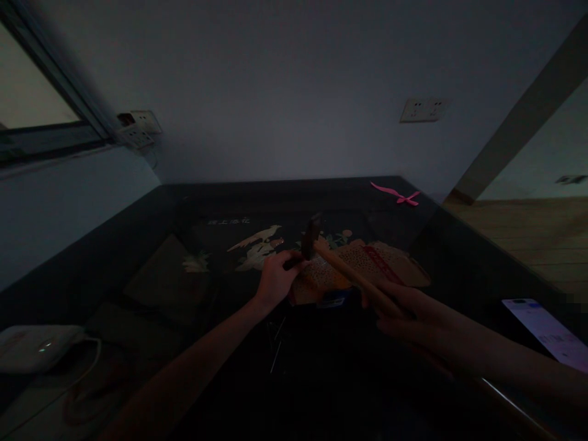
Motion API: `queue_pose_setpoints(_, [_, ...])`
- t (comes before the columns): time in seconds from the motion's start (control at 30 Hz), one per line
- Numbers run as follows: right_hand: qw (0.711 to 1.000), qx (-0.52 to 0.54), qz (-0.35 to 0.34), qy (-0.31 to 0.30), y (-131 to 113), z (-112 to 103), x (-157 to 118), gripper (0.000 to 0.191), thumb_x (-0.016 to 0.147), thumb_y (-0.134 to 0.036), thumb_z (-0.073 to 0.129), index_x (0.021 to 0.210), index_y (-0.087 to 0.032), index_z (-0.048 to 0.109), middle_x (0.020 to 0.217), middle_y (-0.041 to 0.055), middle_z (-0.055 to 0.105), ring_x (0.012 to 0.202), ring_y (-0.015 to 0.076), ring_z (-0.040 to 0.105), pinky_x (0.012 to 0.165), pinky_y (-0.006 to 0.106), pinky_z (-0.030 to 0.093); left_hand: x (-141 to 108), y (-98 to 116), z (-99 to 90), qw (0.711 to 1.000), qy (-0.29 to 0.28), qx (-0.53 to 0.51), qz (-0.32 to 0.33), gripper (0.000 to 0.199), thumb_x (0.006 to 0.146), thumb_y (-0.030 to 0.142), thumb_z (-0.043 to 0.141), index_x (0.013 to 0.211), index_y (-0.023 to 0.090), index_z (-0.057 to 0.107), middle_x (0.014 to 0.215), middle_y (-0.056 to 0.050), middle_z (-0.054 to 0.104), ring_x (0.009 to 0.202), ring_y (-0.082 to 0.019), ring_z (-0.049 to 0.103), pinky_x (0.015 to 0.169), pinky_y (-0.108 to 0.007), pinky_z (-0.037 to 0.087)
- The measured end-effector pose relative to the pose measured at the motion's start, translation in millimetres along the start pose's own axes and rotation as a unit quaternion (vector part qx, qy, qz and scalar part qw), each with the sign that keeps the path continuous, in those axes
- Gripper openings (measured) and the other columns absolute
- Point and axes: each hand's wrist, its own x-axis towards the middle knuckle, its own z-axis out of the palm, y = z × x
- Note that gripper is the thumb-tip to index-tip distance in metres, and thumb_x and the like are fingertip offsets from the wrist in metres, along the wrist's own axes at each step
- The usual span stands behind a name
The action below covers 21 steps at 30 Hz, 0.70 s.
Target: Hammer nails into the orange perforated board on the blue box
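My right hand (407,309) is wrapped round the wooden handle of a hammer (351,275). Its dark head stands right beside the fingertips of my left hand (277,278). Those left fingers are pinched together over the left end of a brown, dotted flat piece with a red band (358,260); whatever they hold is too dark and small to make out. Just below, a blue object (333,300) lies partly in shadow. Thin shiny sticks (276,352) are on the dark tabletop nearer to me.
The glossy black table (220,196) carries a bird and flower picture and meets the wall. A pink ribbon (399,196) lies at the far right corner. At right is a lit phone (546,331); at left, a white device with a cable (41,348). Sockets (422,110) are on the wall.
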Motion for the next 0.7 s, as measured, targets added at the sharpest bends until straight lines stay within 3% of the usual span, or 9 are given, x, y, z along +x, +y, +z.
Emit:
queue_pose_setpoints(0.13, [1.000,0.000,-0.011,0.026,-4.2,-3.3,-1.7,0.047,0.070,-0.040,0.059,0.112,-0.019,0.062,0.095,0.0071,0.067,0.085,0.0251,0.063,0.070,0.032,0.053,0.5,1.3,0.7,1.000,0.008,-0.017,-0.006,0.010,0.076,0.026,0.067,0.079,0.018,0.071,0.081,-0.003,0.074,0.076,-0.019,0.068,0.072,-0.028,0.053])
queue_pose_setpoints(0.3, [1.000,-0.021,0.000,0.005,-0.1,-3.2,1.4,0.039,0.071,-0.036,0.058,0.105,-0.019,0.064,0.091,0.0054,0.067,0.082,0.0230,0.063,0.069,0.030,0.053,0.3,-1.4,0.5,1.000,0.003,-0.001,0.009,0.009,0.076,0.025,0.067,0.081,0.018,0.072,0.080,-0.002,0.074,0.073,-0.018,0.068,0.069,-0.028,0.053])
queue_pose_setpoints(0.53, [0.999,0.020,0.011,0.031,-3.5,-3.4,-2.5,0.053,0.068,-0.042,0.060,0.114,-0.017,0.060,0.099,0.0089,0.067,0.085,0.0253,0.064,0.070,0.033,0.054,-0.6,-1.0,0.5,1.000,0.006,-0.014,0.001,0.011,0.077,0.026,0.066,0.080,0.018,0.071,0.082,-0.003,0.074,0.075,-0.018,0.068,0.073,-0.030,0.053])
queue_pose_setpoints(0.7, [1.000,-0.001,0.028,0.001,0.2,-1.6,-0.8,0.046,0.071,-0.038,0.058,0.113,-0.018,0.061,0.096,0.0068,0.068,0.081,0.0233,0.064,0.067,0.032,0.054,-0.3,1.0,-0.9,1.000,-0.001,0.006,0.003,0.010,0.076,0.024,0.066,0.080,0.018,0.072,0.080,-0.003,0.074,0.075,-0.019,0.068,0.070,-0.029,0.053])
